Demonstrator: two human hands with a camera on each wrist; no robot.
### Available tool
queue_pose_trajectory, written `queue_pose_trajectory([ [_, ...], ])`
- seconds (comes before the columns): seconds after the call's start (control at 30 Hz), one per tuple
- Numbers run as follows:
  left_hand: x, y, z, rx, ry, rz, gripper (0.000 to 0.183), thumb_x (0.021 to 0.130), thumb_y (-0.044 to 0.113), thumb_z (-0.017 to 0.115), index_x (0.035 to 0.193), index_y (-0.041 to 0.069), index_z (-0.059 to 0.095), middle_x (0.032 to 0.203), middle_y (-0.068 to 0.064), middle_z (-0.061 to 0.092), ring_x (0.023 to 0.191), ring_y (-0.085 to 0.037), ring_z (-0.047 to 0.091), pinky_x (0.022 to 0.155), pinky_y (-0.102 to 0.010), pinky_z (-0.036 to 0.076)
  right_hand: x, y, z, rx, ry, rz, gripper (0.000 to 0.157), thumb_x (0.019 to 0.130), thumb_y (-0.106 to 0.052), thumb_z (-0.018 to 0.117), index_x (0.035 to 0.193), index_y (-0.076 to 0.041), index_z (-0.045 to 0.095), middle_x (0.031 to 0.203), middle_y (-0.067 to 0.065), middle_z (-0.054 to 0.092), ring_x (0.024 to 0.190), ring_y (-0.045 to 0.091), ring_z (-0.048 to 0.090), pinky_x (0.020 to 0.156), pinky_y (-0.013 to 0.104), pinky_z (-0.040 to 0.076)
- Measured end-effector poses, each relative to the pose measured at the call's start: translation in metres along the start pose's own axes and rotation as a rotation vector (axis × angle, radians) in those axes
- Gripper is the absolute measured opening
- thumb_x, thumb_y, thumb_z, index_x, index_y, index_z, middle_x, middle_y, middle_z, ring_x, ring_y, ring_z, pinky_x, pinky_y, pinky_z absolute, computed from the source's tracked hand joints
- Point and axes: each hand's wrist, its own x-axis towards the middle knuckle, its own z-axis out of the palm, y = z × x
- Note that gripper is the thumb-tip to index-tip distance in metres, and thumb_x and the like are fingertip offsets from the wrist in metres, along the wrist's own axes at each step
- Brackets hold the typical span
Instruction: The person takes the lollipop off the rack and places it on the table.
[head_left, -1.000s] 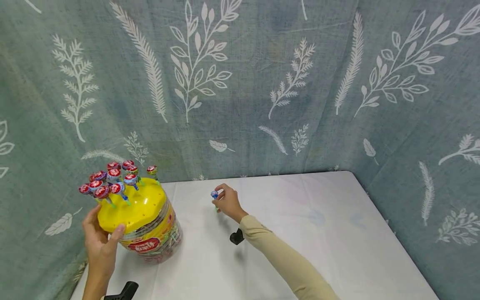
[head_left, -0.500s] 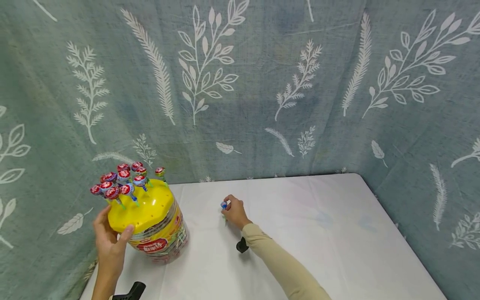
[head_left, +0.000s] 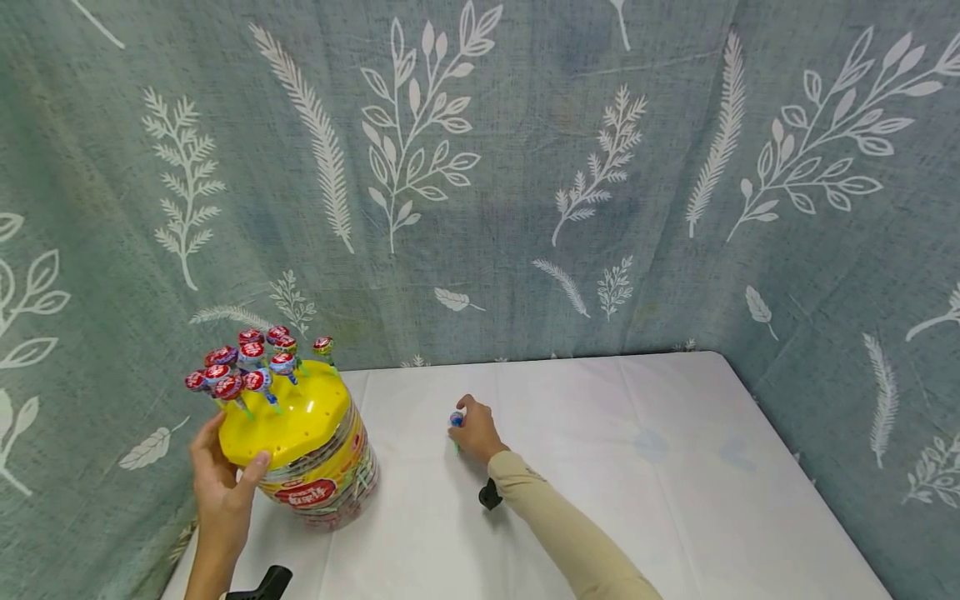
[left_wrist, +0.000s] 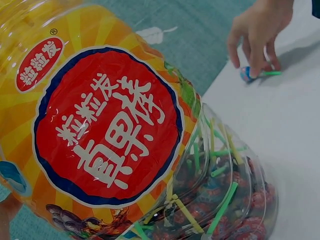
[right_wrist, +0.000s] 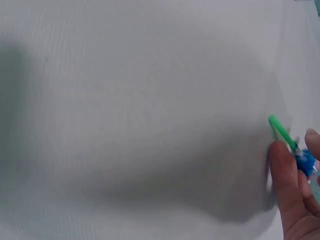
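A big clear plastic jar (head_left: 322, 487) with a yellow lid (head_left: 300, 429) stands at the left of the table. My left hand (head_left: 225, 500) grips it from the side near the lid, thumb in front and fingers round the far side. Several lollipops (head_left: 252, 352) in shiny wrappers stick up out of the lid. Right of the jar, low over the white tabletop, my right hand (head_left: 478, 431) pinches a lollipop (head_left: 457, 419) with a blue wrapper. Its green stick (right_wrist: 282, 131) points away from the fingers in the right wrist view, close over the cloth.
More lollipops (left_wrist: 225, 200) fill the jar's lower part, seen through its clear wall. A white cloth covers the table (head_left: 637, 517), which extends to the right. A green-grey curtain (head_left: 487, 167) with white leaf prints hangs behind and at both sides.
The right hand has come down slightly with the lollipop, towards the near side of the table. The left hand keeps its hold on the jar. The head view has shifted a little leftward.
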Motion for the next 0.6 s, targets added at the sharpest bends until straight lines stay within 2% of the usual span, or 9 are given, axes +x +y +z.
queue_pose_trajectory([
  [0.17,0.0,0.001,0.001,-0.008,0.004,-0.006,0.074,0.084,-0.002,0.06,0.145,0.019,0.024,0.142,-0.005,0.03,0.122,-0.017,0.038,0.093,-0.011,0.037,0.001,-0.004,-0.012,-0.037,0.019,-0.072,0.035,0.079,-0.005,0.071,0.111,0.001,0.056,0.079,0.01,0.055,0.07,0.016,0.047,0.063,0.028,0.041],
  [0.37,0.0,0.001,0.001,0.002,0.009,-0.021,0.074,0.084,0.001,0.06,0.145,0.02,0.024,0.143,-0.004,0.03,0.122,-0.017,0.037,0.094,-0.011,0.036,0.003,-0.02,-0.032,0.0,0.009,-0.129,0.033,0.08,-0.004,0.071,0.111,-0.001,0.058,0.09,0.017,0.059,0.074,0.019,0.052,0.064,0.03,0.044],
  [0.6,0.0,0.001,0.001,-0.063,0.003,-0.012,0.074,0.084,-0.003,0.059,0.145,0.018,0.025,0.145,-0.006,0.029,0.125,-0.019,0.035,0.095,-0.012,0.036,0.004,-0.043,-0.058,0.072,0.016,-0.25,0.031,0.08,-0.004,0.072,0.108,-0.002,0.059,0.091,0.014,0.061,0.074,0.019,0.058,0.065,0.027,0.049],
])
